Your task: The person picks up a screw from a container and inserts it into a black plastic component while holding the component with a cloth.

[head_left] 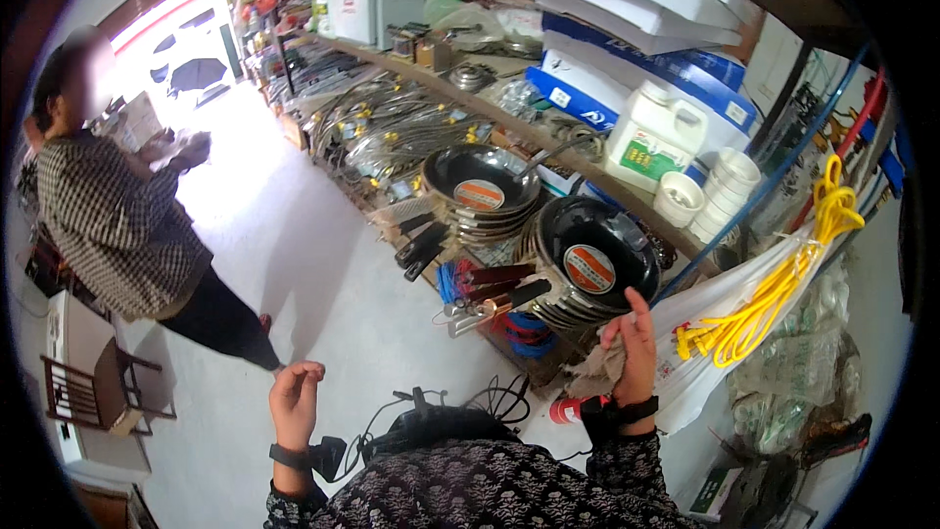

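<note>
My left hand is raised over the pale floor, its fingers curled in toward the thumb, with nothing showing in them. On the other side, my right hand holds nothing; its index finger stretches up and the fingers are apart. It is nearest to a stack of black woks with a round orange-and-white label inside the top one. Whether a fingertip touches the rim I cannot tell. A second wok stack stands to the left of it, also labelled. Several dark wok handles stick out toward the aisle.
Braided hoses cover the lower shelf. A white jug and white cups stand above the woks. Yellow cord hangs at right. At left, a person stands holding something, near a wooden chair.
</note>
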### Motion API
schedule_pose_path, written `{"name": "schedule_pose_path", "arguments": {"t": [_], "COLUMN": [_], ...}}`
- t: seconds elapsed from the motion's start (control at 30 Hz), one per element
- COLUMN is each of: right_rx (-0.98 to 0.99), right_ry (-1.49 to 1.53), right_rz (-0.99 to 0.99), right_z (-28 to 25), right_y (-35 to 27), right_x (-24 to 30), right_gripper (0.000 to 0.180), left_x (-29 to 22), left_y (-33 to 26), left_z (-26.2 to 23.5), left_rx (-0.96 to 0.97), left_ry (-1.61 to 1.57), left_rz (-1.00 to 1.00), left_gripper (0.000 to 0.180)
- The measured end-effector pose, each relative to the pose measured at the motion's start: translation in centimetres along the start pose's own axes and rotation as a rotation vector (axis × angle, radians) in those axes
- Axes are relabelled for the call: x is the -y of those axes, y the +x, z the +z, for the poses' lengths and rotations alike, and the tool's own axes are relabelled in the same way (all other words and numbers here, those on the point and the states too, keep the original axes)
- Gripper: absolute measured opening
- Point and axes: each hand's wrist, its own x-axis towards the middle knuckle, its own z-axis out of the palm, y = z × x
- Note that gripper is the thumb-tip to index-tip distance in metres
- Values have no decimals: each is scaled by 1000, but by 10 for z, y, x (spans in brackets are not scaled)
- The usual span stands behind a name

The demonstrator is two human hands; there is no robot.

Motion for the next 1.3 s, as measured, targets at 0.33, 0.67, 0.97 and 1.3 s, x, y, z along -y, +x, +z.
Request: {"name": "schedule_pose_path", "arguments": {"t": [0.33,0.67,0.97,1.3], "right_rx": [101,308,260,164], "right_ry": [-598,-1060,-1209,-1186], "right_rz": [-838,-1254,-1142,-1024], "right_z": [56,103,85,97], "right_y": [-4,14,32,50], "right_x": [132,208,210,222], "right_gripper": [34,36,38,39], "left_x": [-56,-141,-210,-360], "left_y": [3,12,51,53], "left_z": [-39,-41,-4,87], "left_rx": [-48,-73,251,1110], "left_ry": [353,362,147,-686], "left_rz": [209,538,898,978], "left_gripper": [11,12,22,11]}}
